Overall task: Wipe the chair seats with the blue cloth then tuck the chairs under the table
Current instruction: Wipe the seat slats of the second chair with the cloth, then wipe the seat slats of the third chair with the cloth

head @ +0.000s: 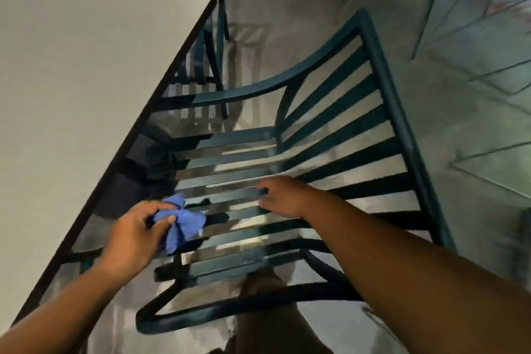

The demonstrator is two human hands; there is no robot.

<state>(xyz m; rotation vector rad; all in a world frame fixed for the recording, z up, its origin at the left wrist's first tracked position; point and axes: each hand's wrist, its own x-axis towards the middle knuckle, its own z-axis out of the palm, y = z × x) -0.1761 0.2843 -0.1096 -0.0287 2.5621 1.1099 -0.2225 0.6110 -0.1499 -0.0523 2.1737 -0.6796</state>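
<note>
I am wiping the slatted seat of the green chair [247, 181] that is standing just beside the desk [86, 66], its front edge partly under the desk's dark rim. My left hand [138, 236] is closing around the blue cloth [181, 221], thumb and fingers pinching it into a bunch, and the loose end of the cloth is hanging down onto the slats near the seat's left side. My right hand [281, 195] is lying on a slat near the middle of the seat, fingers partly curled and holding nothing; whether it is gripping the slat or only resting on it, I cannot tell.

To do this step well, I think I should be opening the cloth out flatter, since a tight bunch is touching only a narrow strip at a time. Running it along each slat, lengthwise, ought to catch more than going across, because the gaps would be snagging the cloth. The right hand is looking useful as a brace, keeping the chair from sliding on the pale floor [287, 23] while I press down.

A second green chair [212, 37] is showing beyond the desk corner, partly hidden. The near chair is not yet tucked in, so pushing it under looks like a later job.
</note>
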